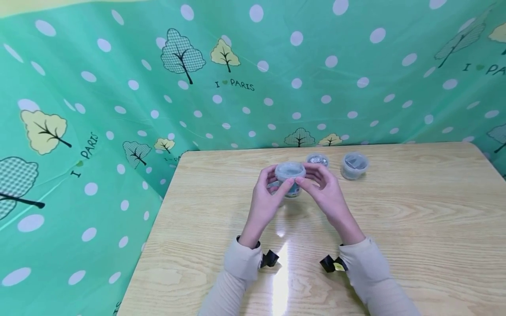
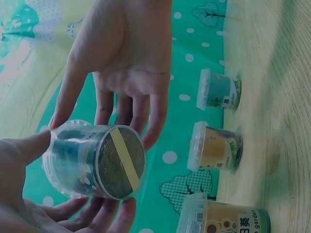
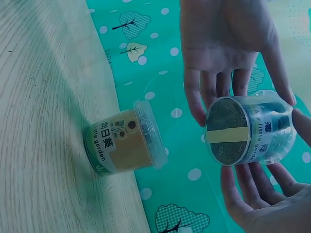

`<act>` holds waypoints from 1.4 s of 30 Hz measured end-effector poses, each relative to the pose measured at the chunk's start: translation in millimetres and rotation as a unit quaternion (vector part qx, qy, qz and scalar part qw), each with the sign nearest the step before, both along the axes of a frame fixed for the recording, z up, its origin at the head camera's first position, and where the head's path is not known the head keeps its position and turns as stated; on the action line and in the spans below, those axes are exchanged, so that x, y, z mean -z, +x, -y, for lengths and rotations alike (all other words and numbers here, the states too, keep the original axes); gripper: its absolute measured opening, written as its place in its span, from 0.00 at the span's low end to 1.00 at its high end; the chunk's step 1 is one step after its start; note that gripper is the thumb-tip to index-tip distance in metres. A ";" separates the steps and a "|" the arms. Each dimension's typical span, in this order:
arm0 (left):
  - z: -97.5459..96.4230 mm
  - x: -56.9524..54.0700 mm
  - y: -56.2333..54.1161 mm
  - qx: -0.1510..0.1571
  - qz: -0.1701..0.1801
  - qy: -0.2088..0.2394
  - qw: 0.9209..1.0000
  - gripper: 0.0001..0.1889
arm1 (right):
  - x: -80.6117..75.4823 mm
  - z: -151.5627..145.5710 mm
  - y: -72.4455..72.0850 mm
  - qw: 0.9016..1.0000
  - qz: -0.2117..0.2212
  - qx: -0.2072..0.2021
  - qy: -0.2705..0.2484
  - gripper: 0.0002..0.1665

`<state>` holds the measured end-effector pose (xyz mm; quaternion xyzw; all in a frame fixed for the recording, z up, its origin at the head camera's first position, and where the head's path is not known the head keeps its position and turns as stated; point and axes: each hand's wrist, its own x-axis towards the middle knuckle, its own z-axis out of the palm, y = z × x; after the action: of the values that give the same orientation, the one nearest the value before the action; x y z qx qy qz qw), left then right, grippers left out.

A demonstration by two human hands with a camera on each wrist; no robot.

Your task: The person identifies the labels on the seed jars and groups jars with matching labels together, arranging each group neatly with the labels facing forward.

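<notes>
Both hands hold a clear plastic lidded cup (image 1: 290,170) above the table. In the head view, my left hand (image 1: 265,195) grips its left side and my right hand (image 1: 326,193) its right, with the thumbs meeting at the near lid rim. The wrist views show the cup (image 3: 265,127) from below: dark contents, a pale yellow strip across the base and a "My little garden" label. A similar cup (image 3: 124,141), with sunflower pictures and brown contents, stands on the table beyond; in the head view it is mostly hidden by my left hand.
Two more lidded cups (image 1: 317,159) (image 1: 354,166) stand toward the back of the wood-grain table (image 1: 415,228). A green dotted cloth (image 1: 269,87) hangs behind the table and along its left side. Black wrist mounts (image 1: 270,259) stick out from the sleeves.
</notes>
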<state>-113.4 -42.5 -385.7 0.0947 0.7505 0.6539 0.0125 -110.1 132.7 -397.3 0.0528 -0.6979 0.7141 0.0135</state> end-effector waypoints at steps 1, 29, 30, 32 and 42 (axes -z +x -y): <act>0.0 0.6 -0.7 0.001 0.001 0.001 1.000 0.30 | 0.1 0.1 -0.1 1.000 0.000 0.000 -0.001 0.30; 16.1 0.8 -10.2 0.104 0.004 0.079 0.991 0.26 | -3.5 -4.6 -3.0 0.999 -0.011 -0.028 -0.024 0.28; 15.5 0.9 -10.3 0.098 0.004 0.081 0.992 0.26 | -3.2 -3.8 -3.2 0.999 -0.015 -0.022 -0.029 0.28; 14.3 0.8 -10.6 0.086 0.000 0.083 0.993 0.26 | -2.6 -2.6 -3.5 0.999 -0.018 -0.014 -0.034 0.27; 11.6 2.3 -11.6 0.071 -0.001 0.066 0.995 0.24 | -1.4 -2.5 -5.2 1.000 -0.005 -0.020 -0.021 0.29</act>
<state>-125.0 -54.2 -388.0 0.1492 0.6971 0.6994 0.0516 -115.3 135.3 -395.9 0.0699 -0.6812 0.7287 0.0036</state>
